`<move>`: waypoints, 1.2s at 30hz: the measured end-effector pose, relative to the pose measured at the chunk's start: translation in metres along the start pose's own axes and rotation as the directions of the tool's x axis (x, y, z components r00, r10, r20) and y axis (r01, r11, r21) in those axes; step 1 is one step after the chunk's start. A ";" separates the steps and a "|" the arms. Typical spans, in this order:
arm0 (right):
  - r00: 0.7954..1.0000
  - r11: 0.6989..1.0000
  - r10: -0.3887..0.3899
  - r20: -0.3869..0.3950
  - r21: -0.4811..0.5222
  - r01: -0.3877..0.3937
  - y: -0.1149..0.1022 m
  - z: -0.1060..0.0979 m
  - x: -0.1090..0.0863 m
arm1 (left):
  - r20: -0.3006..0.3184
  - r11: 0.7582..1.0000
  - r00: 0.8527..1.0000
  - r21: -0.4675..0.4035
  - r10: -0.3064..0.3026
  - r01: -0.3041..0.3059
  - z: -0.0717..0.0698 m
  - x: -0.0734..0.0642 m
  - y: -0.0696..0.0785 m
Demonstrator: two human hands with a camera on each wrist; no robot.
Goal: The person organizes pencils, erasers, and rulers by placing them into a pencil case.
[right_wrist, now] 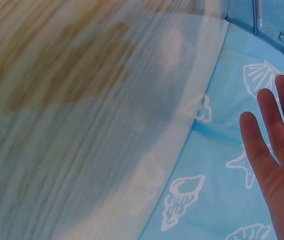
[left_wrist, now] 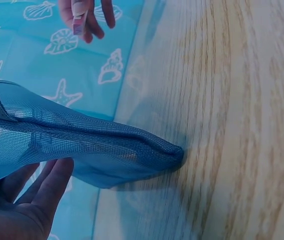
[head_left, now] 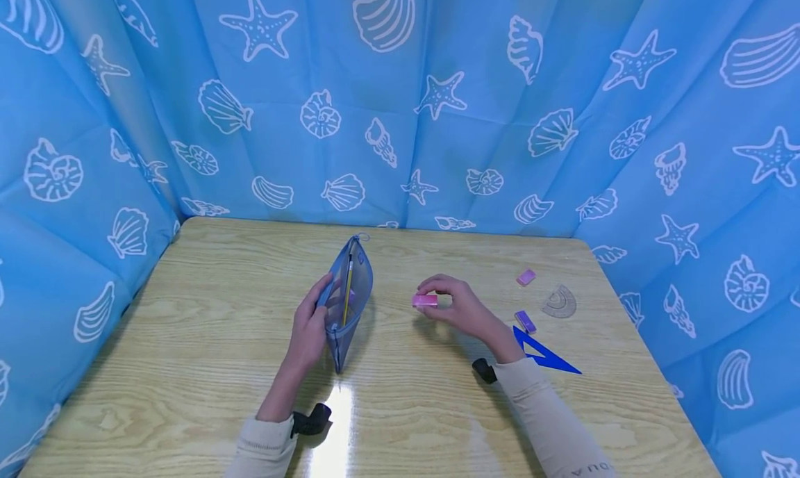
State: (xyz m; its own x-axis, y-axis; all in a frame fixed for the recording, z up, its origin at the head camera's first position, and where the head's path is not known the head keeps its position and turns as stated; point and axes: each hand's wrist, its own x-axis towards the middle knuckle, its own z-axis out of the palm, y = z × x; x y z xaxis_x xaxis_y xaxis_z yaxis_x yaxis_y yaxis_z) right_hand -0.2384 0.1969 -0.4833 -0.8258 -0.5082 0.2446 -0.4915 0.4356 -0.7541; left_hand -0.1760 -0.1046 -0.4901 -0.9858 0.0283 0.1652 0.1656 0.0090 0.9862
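Observation:
My left hand [head_left: 309, 325] grips a blue-grey mesh pencil pouch [head_left: 359, 311] by its left side, holding it upright on the table with its mouth spread. Inside the pouch lie a yellow pencil [head_left: 347, 290] and something small and purple, mostly hidden. To the right, my right hand [head_left: 459, 304] pinches a small pink eraser [head_left: 425, 301] between thumb and fingers, a short way from the pouch and above the tabletop. The left wrist view shows that pinched eraser [left_wrist: 78, 25] from the side. In the right wrist view, the other fingers [right_wrist: 272, 125] are stretched out.
Right of my right hand lie a pink-purple eraser [head_left: 526, 277], a purple eraser [head_left: 525, 322], a clear protractor [head_left: 560, 302] and a blue set square [head_left: 550, 356] by the right wrist. A blue seashell-print curtain [head_left: 387, 144] encloses the wooden table [head_left: 206, 311] at the back and sides.

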 end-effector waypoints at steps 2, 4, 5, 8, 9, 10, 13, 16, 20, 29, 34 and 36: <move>1.000 1.000 0.002 -0.003 0.003 -0.002 -0.001 0.001 0.002 | -0.001 1.000 1.000 0.000 0.002 -0.002 0.000 0.000 -0.001; 1.000 1.000 0.012 -0.001 0.011 -0.012 -0.002 0.002 0.003 | -0.001 1.000 1.000 0.001 0.002 -0.002 -0.001 0.001 -0.001; 1.000 1.000 0.015 0.000 0.013 -0.015 -0.002 0.002 0.004 | -0.001 1.000 1.000 0.004 0.002 -0.002 -0.001 0.001 -0.001; 1.000 1.000 0.018 0.003 0.019 -0.018 -0.004 0.004 0.008 | -0.002 1.000 1.000 0.007 0.001 -0.001 -0.001 0.001 -0.002; 1.000 1.000 0.019 0.005 0.023 -0.019 -0.005 0.004 0.008 | -0.002 1.000 1.000 0.005 0.001 -0.001 -0.001 0.001 -0.002; 1.000 0.999 0.017 0.007 0.027 -0.017 -0.006 0.004 0.009 | -0.002 1.000 1.000 0.003 0.001 -0.001 -0.001 0.001 -0.002; 1.000 0.999 0.024 0.011 0.043 -0.024 -0.008 0.006 0.011 | -0.001 1.000 1.000 -0.003 0.001 -0.001 -0.001 0.001 -0.002; 0.999 0.998 0.032 0.018 0.056 -0.033 -0.010 0.008 0.013 | -0.002 1.000 1.000 -0.005 -0.004 0.004 -0.001 0.000 -0.002; 0.999 0.997 0.040 0.024 0.063 -0.042 -0.014 0.009 0.015 | -0.004 1.000 1.000 -0.010 -0.009 0.009 -0.001 -0.001 -0.001; 1.000 0.998 0.017 0.020 0.067 -0.018 -0.020 0.011 0.020 | -0.006 1.000 1.000 -0.017 -0.008 0.008 0.000 -0.002 0.000; 1.000 0.998 -0.003 0.009 0.057 0.003 -0.023 0.014 0.024 | -0.006 1.000 1.000 -0.013 -0.005 0.005 0.000 -0.002 0.000; 1.000 0.998 -0.014 0.007 0.053 0.014 -0.025 0.016 0.027 | -0.007 1.000 1.000 -0.013 -0.006 0.006 0.000 -0.002 0.000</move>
State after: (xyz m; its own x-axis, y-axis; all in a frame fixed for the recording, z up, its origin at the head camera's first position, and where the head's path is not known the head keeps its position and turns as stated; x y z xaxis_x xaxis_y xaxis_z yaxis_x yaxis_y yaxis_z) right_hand -0.2437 0.1608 -0.4672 -0.8166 -0.5199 0.2508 -0.4874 0.3883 -0.7821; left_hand -0.1736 -0.1051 -0.4907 -0.9870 0.0208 0.1596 0.1595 -0.0041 0.9872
